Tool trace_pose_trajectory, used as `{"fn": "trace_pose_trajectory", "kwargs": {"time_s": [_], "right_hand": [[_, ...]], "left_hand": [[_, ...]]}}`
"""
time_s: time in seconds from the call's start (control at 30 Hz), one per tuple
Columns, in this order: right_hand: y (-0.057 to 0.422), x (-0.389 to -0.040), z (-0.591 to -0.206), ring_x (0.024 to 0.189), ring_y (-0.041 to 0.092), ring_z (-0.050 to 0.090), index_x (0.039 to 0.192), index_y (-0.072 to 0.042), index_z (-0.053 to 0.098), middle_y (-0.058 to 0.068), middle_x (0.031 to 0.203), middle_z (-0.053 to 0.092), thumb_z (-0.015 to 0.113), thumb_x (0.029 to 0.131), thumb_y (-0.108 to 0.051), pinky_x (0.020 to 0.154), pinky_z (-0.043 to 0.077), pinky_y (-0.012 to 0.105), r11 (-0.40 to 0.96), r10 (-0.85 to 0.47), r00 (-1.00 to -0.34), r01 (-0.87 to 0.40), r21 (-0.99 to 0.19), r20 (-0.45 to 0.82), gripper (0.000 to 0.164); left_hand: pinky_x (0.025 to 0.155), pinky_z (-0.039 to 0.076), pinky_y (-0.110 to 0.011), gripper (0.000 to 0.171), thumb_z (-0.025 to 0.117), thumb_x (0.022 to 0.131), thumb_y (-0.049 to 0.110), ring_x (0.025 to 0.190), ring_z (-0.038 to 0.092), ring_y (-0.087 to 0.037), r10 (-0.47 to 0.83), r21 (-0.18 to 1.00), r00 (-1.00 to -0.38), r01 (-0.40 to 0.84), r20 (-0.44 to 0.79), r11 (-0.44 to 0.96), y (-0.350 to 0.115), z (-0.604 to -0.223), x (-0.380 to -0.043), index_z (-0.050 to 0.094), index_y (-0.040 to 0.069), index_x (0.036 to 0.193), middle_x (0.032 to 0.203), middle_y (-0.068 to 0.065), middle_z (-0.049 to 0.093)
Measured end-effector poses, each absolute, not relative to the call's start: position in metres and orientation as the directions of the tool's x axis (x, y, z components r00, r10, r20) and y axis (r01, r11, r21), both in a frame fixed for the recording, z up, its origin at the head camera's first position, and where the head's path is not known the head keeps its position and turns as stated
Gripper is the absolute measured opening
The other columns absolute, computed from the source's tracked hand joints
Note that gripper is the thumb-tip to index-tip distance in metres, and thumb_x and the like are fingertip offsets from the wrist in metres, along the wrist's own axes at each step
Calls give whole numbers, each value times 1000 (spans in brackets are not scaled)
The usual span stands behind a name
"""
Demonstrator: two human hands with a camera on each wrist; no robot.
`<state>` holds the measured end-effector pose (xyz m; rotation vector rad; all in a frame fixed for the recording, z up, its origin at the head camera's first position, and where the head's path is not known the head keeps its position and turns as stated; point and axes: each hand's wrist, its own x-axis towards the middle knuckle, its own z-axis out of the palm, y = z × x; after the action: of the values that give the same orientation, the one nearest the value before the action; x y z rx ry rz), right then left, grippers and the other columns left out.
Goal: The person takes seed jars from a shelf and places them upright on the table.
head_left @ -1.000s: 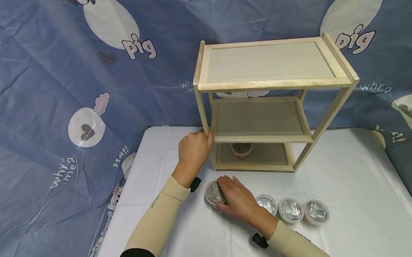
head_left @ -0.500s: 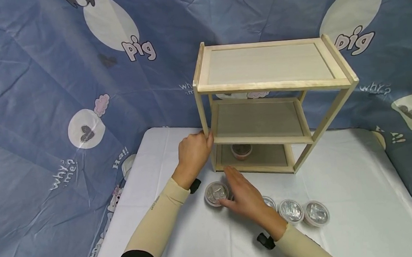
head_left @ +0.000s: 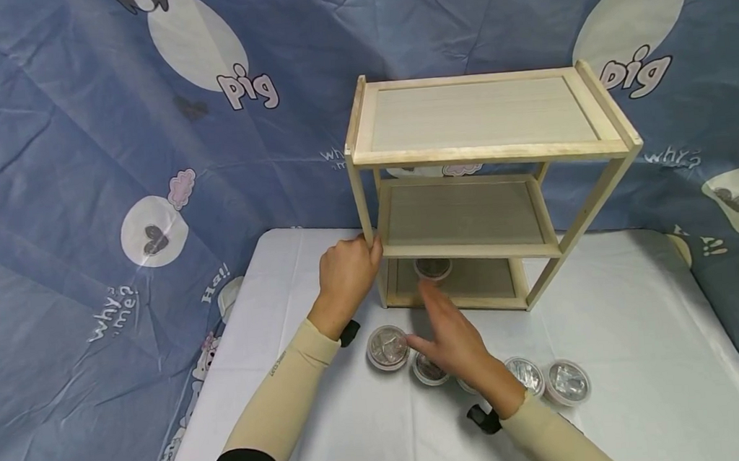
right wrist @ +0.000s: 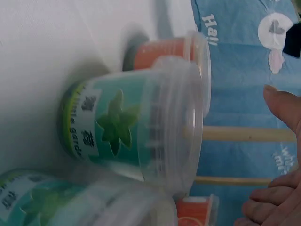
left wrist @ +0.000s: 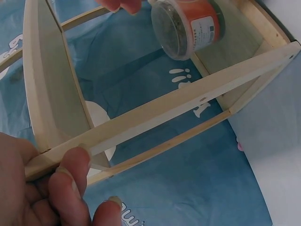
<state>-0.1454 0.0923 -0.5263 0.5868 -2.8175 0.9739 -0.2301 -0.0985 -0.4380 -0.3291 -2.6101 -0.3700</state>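
My left hand [head_left: 347, 279] grips the left front post [left wrist: 136, 122] of a three-tier wooden shelf rack [head_left: 494, 154], its fingers curled round the wood. The right hand [head_left: 460, 350], fingers extended and holding nothing, hovers over a row of clear-lidded plastic cups. Left of its thumb stands a red-labelled cup [right wrist: 162, 52]; below the palm is a cup with a teal leaf label [right wrist: 117, 117]. Its fingertips overlap the front of a red-labelled cup [left wrist: 200, 28] on the bottom shelf in the head view. The hand and wrist partly hide a middle cup [head_left: 466, 386].
Two more lidded cups, one partly covered by the wrist [head_left: 529, 373] and one at the row's right end [head_left: 567, 381], stand on the white-covered table [head_left: 646, 353]. A blue printed cloth [head_left: 108, 135] hangs behind and beside the table.
My right hand has let go of the leftmost cup and moved right and forward, toward the bottom shelf, uncovering a second cup. The left hand keeps its grip on the post.
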Motion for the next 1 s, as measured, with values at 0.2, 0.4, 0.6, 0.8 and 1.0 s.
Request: {"fn": "trace_pose_trajectory", "kwargs": {"time_s": [0.2,0.4,0.6,0.8,1.0], "right_hand": [[101,-158,-526,134,29,39,151,-11,28,11,148,39,73,82,-48,100,39,50,707,-264,-945,-326,-628,194,90],[109,-173,-528,122,27,52,140,-16,39,6,133,53,76,80,-46,92,45,46,688,-241,-937,-349,-637,253,77],[115,-187,-529,120,35,52,144,-7,34,19,136,49,78,78,-48,93,44,50,732,-199,-949,-309,-607,244,89],[120,-200,-526,112,43,54,146,-2,29,25,128,52,75,77,-53,88,45,53,781,-169,-972,-233,-579,163,97],[121,-214,-522,108,42,57,144,-1,33,25,127,53,72,79,-57,85,47,51,791,-170,-977,-213,-574,128,94]], "left_hand": [[35,38,-42,48,47,100,33,38,50,-25,169,201,-858,297,484,933,-100,-439,-230,49,15,56,44,-3,45],[35,38,-42,47,46,100,33,37,49,-23,168,204,-867,291,469,935,-101,-439,-231,49,15,57,44,-2,45],[36,38,-43,46,48,100,34,38,51,-27,162,204,-871,283,464,937,-100,-439,-231,51,14,59,45,-4,46],[35,38,-42,47,48,100,33,37,49,-24,172,198,-860,298,480,934,-100,-439,-231,49,15,57,44,-3,45],[35,38,-43,46,50,99,32,37,50,-26,167,198,-855,296,492,934,-99,-438,-231,50,14,57,45,-5,47]]}}
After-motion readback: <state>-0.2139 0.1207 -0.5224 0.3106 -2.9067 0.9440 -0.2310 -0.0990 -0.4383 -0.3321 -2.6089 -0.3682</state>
